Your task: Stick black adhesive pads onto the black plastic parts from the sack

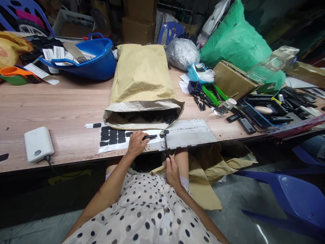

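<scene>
My left hand [137,143] rests at the table's front edge, its fingers closed on a slim black piece [149,137] that points right. In my right hand [173,171] is a small hammer [166,144], gripped by its dark handle, its head over the work board near the black piece. Under my left hand lies a white sheet with rounded black stickers [113,136] in rows. The pale grey board [189,134] extends to the right of it. Just behind, a yellow paper sack [143,74] lies with its mouth toward me, dark pieces inside.
A white device [39,144] with a cable sits at left. Behind it stands a blue basin [101,61] holding white strips. On the right are a green tray [212,93], a clear bottle [224,106], a cardboard box [235,79] and many black parts. A blue chair [299,196] stands lower right.
</scene>
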A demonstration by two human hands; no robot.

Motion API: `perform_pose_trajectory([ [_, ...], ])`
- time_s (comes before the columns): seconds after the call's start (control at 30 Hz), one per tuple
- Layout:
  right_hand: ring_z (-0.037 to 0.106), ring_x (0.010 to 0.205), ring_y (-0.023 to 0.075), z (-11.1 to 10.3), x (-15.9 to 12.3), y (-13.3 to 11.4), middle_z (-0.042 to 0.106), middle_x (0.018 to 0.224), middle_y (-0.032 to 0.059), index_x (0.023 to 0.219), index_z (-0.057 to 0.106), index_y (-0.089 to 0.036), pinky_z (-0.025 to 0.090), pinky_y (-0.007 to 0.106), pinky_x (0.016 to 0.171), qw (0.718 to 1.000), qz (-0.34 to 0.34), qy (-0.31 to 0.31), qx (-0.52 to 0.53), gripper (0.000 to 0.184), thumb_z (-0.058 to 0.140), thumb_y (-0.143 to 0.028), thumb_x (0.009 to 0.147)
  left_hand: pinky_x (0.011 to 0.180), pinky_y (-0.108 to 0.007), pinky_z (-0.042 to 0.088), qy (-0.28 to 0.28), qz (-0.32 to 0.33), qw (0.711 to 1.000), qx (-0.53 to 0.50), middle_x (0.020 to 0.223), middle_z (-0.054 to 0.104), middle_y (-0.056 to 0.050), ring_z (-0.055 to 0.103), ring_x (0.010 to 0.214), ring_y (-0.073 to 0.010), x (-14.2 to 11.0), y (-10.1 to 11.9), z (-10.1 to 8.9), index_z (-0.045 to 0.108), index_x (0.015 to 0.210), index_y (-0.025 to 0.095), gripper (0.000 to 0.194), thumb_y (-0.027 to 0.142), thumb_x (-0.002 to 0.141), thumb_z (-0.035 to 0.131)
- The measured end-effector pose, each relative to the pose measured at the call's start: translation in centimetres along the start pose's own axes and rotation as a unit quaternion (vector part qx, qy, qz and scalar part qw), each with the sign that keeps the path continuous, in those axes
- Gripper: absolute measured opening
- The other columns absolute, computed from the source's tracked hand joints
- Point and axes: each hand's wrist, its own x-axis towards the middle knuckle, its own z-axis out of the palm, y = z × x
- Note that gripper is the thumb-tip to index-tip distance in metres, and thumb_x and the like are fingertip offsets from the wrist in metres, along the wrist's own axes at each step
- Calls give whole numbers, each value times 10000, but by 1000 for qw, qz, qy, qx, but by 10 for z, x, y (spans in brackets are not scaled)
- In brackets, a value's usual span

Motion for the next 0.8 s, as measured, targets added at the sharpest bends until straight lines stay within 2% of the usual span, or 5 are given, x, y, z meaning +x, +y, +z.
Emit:
perform_pose_trajectory([
  [0.2,554,667,175,2,3,8,619,736,8,1093,649,-195,486,299,664,999,-12,-40,24,429,385,-512,978,826,-356,500,27,85,994,-66,913,672,-47,609,885,-212,-17,9,-12,701,1006,214,206,308,947,527],
  [0.33,555,700,184,3,4,17,610,751,15,1124,644,-200,485,306,677,999,-23,-38,24,411,396,-496,982,745,-277,530,-28,138,984,-107,907,701,-34,662,812,-168,-53,19,-18,676,1069,219,246,325,988,469],
  [0.53,547,683,183,4,3,21,609,763,20,1151,635,-197,483,301,648,998,-29,-47,30,418,383,-490,990,671,-292,530,-157,48,986,16,954,750,-58,723,806,-218,-94,13,-5,695,1044,231,221,305,966,502],
  [0.67,535,658,174,3,2,18,605,758,16,1130,636,-197,475,295,634,998,-30,-51,24,419,366,-490,998,609,-296,481,-225,21,974,32,827,741,-56,710,716,-237,-88,15,-5,705,913,220,153,295,930,573],
  [0.8,536,661,175,2,2,17,599,746,14,1138,638,-193,477,298,637,998,-30,-48,25,417,381,-486,992,669,-289,494,-125,27,992,-19,807,723,-31,671,725,-194,-50,27,-19,704,910,220,200,327,950,540],
])
